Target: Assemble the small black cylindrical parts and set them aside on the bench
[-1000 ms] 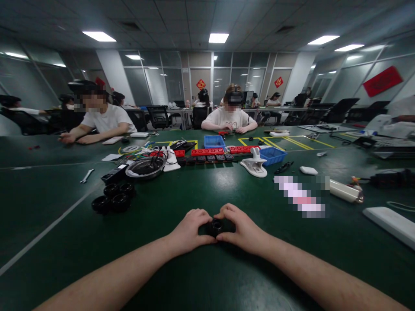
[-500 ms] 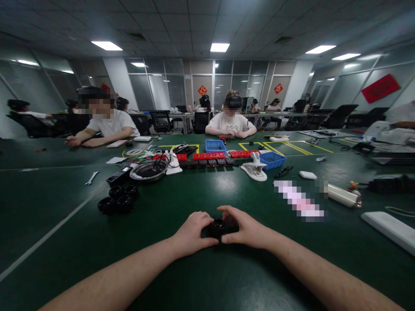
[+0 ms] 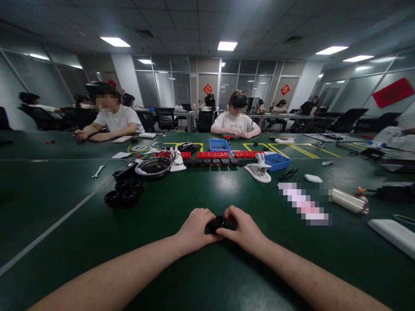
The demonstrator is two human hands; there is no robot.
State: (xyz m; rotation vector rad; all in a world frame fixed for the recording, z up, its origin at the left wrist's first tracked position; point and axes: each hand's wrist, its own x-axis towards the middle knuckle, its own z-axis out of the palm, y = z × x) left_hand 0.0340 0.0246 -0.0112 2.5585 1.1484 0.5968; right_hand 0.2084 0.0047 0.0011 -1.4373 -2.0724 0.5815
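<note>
A small black round part (image 3: 220, 222) with a hollow top is between my hands, low over the green table (image 3: 181, 285) or on it; which, I cannot tell. My left hand (image 3: 196, 229) is closed around its left side, thumb at the near edge. From the right, my right hand (image 3: 245, 229) grips it with thumb and curled fingers. Some fingertips are hidden behind the part. Off to the left stands a cluster of several similar black round parts (image 3: 124, 192).
Beyond my hands are a metal bowl (image 3: 154, 172) with cables, a white clip base (image 3: 259, 170), red socket strips (image 3: 213, 154) and a blue bin (image 3: 278, 161). A wrench (image 3: 98, 171) lies left; a cream cylinder (image 3: 348, 200) and white bar (image 3: 391, 235) lie right. Two people sit opposite.
My right hand's fingers have drawn in and closed on the black part. My left hand stays around it. The whole view has shifted slightly, so the background sits further right.
</note>
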